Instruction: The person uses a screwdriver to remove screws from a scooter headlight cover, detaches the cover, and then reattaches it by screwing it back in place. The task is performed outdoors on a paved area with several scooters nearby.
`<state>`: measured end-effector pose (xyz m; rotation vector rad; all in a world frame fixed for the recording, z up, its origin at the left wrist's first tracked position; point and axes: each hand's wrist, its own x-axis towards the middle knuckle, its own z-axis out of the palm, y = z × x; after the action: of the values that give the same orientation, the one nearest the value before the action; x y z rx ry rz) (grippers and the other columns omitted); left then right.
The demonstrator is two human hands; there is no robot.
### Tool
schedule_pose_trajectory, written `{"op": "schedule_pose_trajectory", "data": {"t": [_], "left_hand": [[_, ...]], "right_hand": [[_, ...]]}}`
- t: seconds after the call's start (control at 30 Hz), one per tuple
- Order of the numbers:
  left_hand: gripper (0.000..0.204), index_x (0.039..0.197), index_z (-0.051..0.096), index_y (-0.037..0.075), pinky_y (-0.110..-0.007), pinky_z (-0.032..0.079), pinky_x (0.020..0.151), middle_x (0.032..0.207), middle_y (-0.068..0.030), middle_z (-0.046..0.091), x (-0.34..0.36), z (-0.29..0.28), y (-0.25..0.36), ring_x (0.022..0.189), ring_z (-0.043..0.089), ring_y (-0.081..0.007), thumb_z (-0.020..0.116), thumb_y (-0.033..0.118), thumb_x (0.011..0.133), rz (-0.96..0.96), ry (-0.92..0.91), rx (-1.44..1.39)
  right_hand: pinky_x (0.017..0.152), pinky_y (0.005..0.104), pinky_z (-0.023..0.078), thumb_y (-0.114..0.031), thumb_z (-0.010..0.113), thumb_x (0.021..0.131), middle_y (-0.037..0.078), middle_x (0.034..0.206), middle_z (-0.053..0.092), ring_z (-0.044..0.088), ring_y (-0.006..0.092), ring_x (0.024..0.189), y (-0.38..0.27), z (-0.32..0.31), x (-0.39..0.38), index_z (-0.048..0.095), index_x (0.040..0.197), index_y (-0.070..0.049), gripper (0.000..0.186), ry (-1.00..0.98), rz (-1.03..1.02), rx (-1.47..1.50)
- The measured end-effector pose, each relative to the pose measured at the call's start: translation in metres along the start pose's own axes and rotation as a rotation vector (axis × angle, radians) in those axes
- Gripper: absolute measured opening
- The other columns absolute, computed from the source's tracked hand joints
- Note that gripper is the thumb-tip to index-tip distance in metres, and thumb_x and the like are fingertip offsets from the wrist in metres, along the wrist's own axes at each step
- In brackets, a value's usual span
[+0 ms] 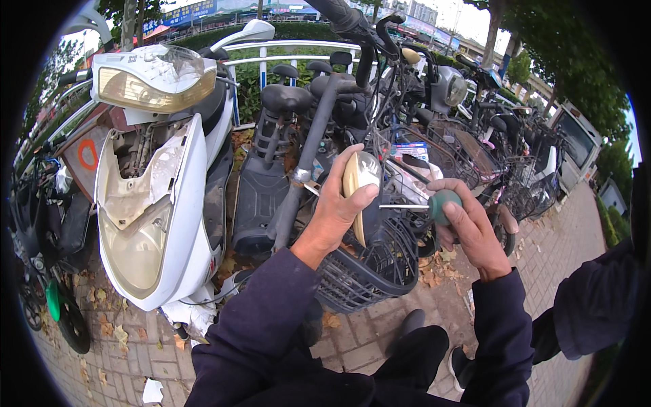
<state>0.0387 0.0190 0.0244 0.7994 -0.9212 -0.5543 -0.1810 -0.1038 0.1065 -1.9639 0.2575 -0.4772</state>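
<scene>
My left hand [333, 216] is wrapped round a headlight [352, 183] with a yellowed rim and a clear lens, held in front of a dark-framed electric bike [313, 139]. In my right hand [478, 237] is a screwdriver [445, 205] with a rounded green handle. Its thin metal shaft points left to the headlight's side; whether the tip touches the headlight or a screw I cannot tell. Dark wires [381, 115] hang from the handlebar just above the headlight. Below both hands sits the bike's black basket [366, 288].
At left stands a white scooter [193, 224] with its front panel opened up. Several parked bikes crowd the right, one with a wire basket [454, 146]. A white railing [264, 47] runs behind. Fallen leaves lie on the brick paving [352, 342]. A person in dark clothes [597, 305] is close at right.
</scene>
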Motion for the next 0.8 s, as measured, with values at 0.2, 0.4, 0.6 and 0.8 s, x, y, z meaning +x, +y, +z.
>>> {"op": "schedule_pose_trajectory", "data": {"t": [0.2, 0.4, 0.6, 0.8], "left_hand": [[0.095, 0.161, 0.037, 0.006, -0.032, 0.046, 0.105, 0.136, -0.0091, 0.054, -0.001, 0.001, 0.0, 0.121, 0.053, -0.0175, 0.084, 0.042, 0.086, 0.006, 0.026, -0.001], [0.096, 0.161, 0.037, 0.005, -0.033, 0.045, 0.107, 0.138, -0.01, 0.053, -0.001, 0.0, -0.002, 0.123, 0.053, -0.0182, 0.083, 0.044, 0.086, 0.017, 0.031, 0.019], [0.097, 0.161, 0.036, 0.004, -0.033, 0.045, 0.107, 0.138, -0.0107, 0.053, -0.001, 0.0, -0.002, 0.123, 0.053, -0.0182, 0.083, 0.045, 0.086, 0.033, 0.024, 0.035], [0.095, 0.16, 0.037, 0.005, -0.033, 0.046, 0.106, 0.137, -0.0102, 0.054, 0.0, 0.0, -0.003, 0.122, 0.053, -0.0182, 0.083, 0.044, 0.086, 0.024, 0.036, 0.038]], "right_hand": [[0.055, 0.0235, 0.038, -0.054, 0.049, 0.111, -0.001, 0.082, 0.05, 0.043, 0.0082, 0.06, -0.005, 0.005, 0.004, 0.051, 0.139, -0.006, 0.056, 0.132, 0.058, -0.061], [0.054, 0.0237, 0.039, -0.045, 0.048, 0.113, 0.0, 0.086, 0.052, 0.044, 0.0081, 0.062, 0.007, 0.01, 0.005, 0.053, 0.136, -0.007, 0.045, 0.184, -0.057, 0.128], [0.06, 0.0255, 0.041, -0.037, 0.049, 0.113, 0.0, 0.085, 0.051, 0.044, 0.0093, 0.061, 0.0, 0.003, 0.005, 0.054, 0.132, -0.007, 0.036, 0.166, 0.074, -0.121], [0.06, 0.0256, 0.039, -0.039, 0.053, 0.112, 0.002, 0.089, 0.051, 0.047, 0.0093, 0.071, 0.005, 0.004, 0.0, 0.05, 0.133, -0.006, 0.04, 0.112, 0.061, 0.202]]}}
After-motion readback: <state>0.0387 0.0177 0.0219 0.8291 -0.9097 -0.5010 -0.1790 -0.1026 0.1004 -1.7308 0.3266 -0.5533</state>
